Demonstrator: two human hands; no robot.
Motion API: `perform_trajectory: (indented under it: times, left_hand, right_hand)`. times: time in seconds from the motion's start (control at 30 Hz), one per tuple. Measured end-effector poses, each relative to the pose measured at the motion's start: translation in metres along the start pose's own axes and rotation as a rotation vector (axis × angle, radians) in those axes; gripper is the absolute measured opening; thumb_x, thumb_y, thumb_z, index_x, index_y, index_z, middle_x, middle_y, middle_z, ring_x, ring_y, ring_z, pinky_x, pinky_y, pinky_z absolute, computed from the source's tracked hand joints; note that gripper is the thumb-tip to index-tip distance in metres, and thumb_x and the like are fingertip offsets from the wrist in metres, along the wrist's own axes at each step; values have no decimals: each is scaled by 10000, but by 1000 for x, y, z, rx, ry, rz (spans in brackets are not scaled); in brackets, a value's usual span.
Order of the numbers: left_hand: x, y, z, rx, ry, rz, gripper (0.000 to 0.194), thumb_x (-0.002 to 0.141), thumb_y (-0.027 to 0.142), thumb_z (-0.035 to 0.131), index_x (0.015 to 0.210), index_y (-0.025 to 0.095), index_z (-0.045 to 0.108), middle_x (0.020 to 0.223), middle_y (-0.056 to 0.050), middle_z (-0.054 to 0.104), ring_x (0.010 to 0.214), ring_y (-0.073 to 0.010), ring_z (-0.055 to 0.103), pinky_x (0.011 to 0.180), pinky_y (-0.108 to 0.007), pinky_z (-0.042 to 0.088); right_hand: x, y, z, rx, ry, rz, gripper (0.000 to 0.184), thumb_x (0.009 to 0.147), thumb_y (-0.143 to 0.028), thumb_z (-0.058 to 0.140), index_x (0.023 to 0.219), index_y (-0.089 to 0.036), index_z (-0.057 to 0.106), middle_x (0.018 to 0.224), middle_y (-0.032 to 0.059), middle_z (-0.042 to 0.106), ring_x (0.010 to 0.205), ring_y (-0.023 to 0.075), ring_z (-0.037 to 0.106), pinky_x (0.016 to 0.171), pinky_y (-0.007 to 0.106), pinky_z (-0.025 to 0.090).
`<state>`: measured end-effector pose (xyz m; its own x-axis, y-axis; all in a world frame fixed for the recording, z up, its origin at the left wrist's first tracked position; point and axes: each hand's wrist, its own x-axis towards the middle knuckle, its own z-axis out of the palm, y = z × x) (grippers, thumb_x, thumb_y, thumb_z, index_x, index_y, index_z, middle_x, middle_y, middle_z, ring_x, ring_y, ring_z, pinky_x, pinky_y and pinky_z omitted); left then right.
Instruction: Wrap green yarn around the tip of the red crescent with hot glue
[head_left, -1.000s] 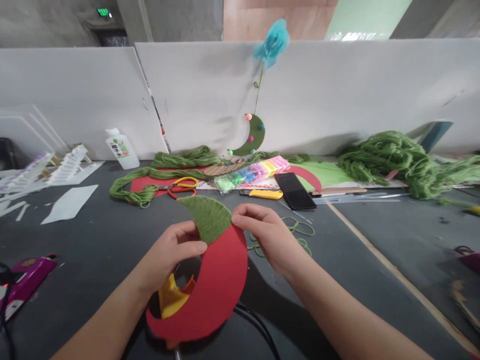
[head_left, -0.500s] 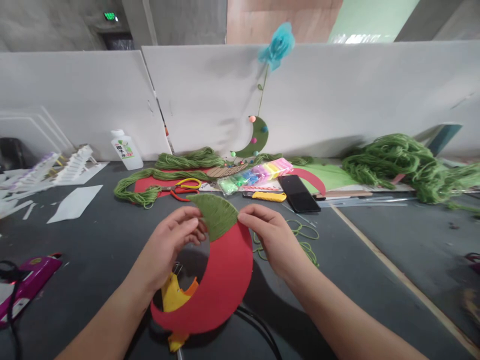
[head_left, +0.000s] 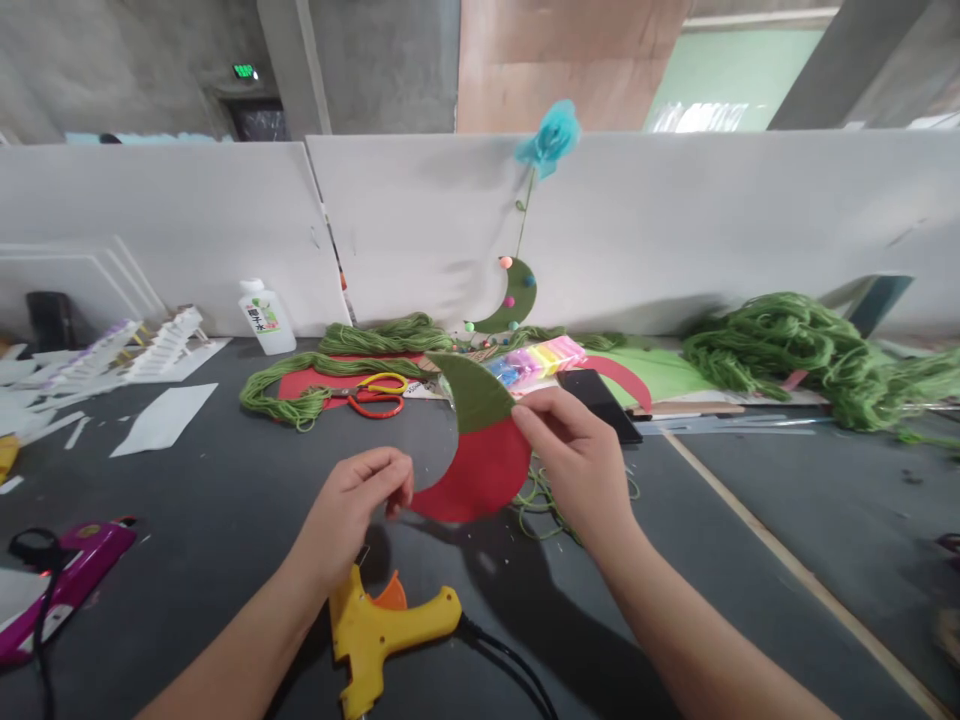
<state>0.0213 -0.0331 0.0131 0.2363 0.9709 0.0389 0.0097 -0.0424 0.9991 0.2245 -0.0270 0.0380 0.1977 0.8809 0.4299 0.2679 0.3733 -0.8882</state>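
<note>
Both hands hold up a red paper crescent (head_left: 484,470) above the dark table. Green yarn (head_left: 480,393) wraps its upper end. My right hand (head_left: 577,450) pinches the crescent's outer edge where the green meets the red. Closed around the lower left tip is my left hand (head_left: 367,500), its fingers hiding that end. Below the crescent a yellow glue gun (head_left: 394,630) with an orange trigger lies on the table, close to my left forearm. Loose green yarn strands (head_left: 551,510) lie behind the crescent, beside my right hand.
At the back lie scissors (head_left: 379,395), a black phone (head_left: 600,400), a bag of coloured pompoms (head_left: 540,360) and a large green yarn pile (head_left: 780,345). A white bottle (head_left: 268,318) stands left. A decorated green crescent (head_left: 517,295) hangs before the white partition (head_left: 420,220).
The crescent has been lifted up and away from me, uncovering the glue gun. My left hand has shifted from the green end to the lower tip. The view has tilted upward.
</note>
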Motion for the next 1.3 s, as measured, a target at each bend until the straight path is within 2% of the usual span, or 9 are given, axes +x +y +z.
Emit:
perform_trajectory:
  times: [0.1,0.2,0.33,0.5,0.63,0.83,1.0,1.13,1.3]
  left_hand:
    - [1,-3,-1,-18,24,-31,430,846,376,501,463,181,483,472,36,444,469,-98,378,495,-232,321]
    - [1,-5,-3,-124,35,-27,72,735,253,668,738,181,662,747,1,653,693,-126,567,664,-226,432]
    - [-1,-3,-1,-290,-30,-22,189,790,273,618,949,186,675,956,-53,701,905,-187,622,852,-313,453]
    - [-2,-4,5,-381,9,-45,220,803,313,610,962,171,664,918,-57,722,865,-191,646,826,-317,473]
    - [2,-9,2,-363,103,-48,199,779,312,637,910,164,658,842,-34,727,789,-182,661,750,-303,500]
    - [12,-11,-12,-261,310,62,179,743,323,677,821,162,667,758,-8,723,719,-172,671,689,-276,515]
    - [14,-12,-14,-321,333,33,185,730,315,691,778,140,652,666,-18,711,675,-178,683,645,-270,520]
    - [20,-14,-20,-381,415,74,177,697,262,722,737,115,632,656,-34,709,660,-168,687,630,-254,531]
    - [32,-18,-38,-451,530,128,174,666,233,734,709,136,596,674,-23,715,655,-152,689,621,-243,542]
  right_hand:
    - [-3,-8,12,-238,-77,-279,133,819,-172,531,692,-199,562,736,11,559,709,154,517,674,288,392]
    - [-5,-8,25,-416,-116,-556,126,852,-152,488,775,-185,583,800,54,590,745,164,542,686,300,423]
    - [-11,3,36,-706,-172,-895,128,855,-140,493,861,-175,616,825,76,642,729,179,532,664,325,412]
    - [-23,16,45,-810,-253,-1053,165,840,-121,525,975,-161,611,863,80,661,736,187,523,697,344,410]
    - [-29,14,54,-730,-282,-923,137,846,-153,527,960,-168,602,881,73,657,767,194,514,721,352,408]
    - [-32,16,57,-394,-302,-427,170,791,-151,544,957,-186,548,974,88,590,918,229,519,808,379,420]
    - [-26,22,53,-242,-488,-12,279,763,-200,569,1035,-195,505,967,60,641,913,209,582,821,355,430]
    - [-20,20,47,-249,-607,74,188,826,-296,513,976,-194,566,595,-32,592,551,133,537,541,247,395]
    - [-1,35,30,-351,-621,114,110,691,-219,597,787,-191,644,584,-31,585,508,119,488,494,233,318]
